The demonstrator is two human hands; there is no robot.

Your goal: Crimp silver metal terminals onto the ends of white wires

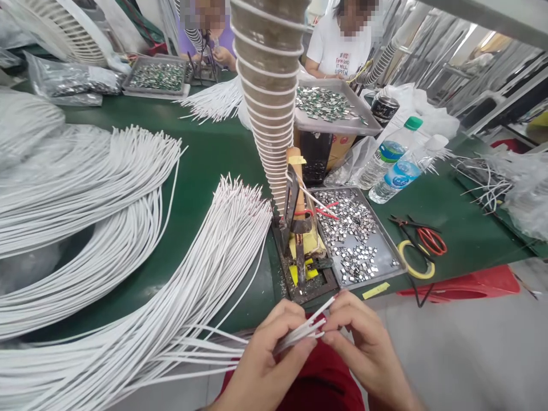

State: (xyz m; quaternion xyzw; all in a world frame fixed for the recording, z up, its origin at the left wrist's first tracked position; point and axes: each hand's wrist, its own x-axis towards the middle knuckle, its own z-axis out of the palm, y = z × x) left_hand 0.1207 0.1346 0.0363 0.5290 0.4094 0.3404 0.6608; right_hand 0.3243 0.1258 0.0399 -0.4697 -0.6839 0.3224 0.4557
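Several white cables (299, 331) run through my left hand (274, 348), whose fingers are wrapped round them near their ends. My right hand (355, 331) pinches at the tip of one cable, with thumb and fingers closed close to the reddish wire ends. Both hands are just in front of the table edge. Beyond them stands a soldering fixture (299, 240) with an upright iron, yellow tape and a dark base. To its right, a grey tray (389, 257) holds many small silvery metal connectors (346, 234). The held cables trail left toward a large white cable bundle (214, 245).
A ribbed fume hose (269, 85) comes down behind the fixture. Pliers (411, 228), a yellow tape roll (402, 254) and water bottles (398, 174) are on the right. More cable bundles (85, 182) cover the left. Two people (342, 45) sit across the green table (201, 142).
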